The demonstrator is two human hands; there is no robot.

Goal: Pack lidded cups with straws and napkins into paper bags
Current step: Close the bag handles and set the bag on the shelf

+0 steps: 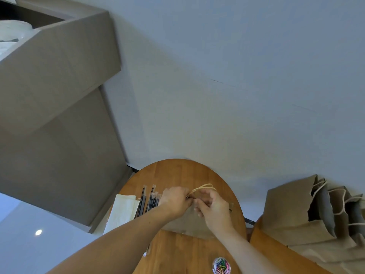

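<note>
Your left hand [174, 201] and right hand [214, 207] both pinch the mouth of the flat paper bag [189, 224] beside its handles [203, 187]; wrapped straws [147, 202] lie just left.

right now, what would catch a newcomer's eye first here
The left hand and right hand meet over the round wooden table, pinching the top of a brown paper bag near its twine handles. Black wrapped straws and white napkins lie just left of them; more paper bags stand open at the right.
</note>
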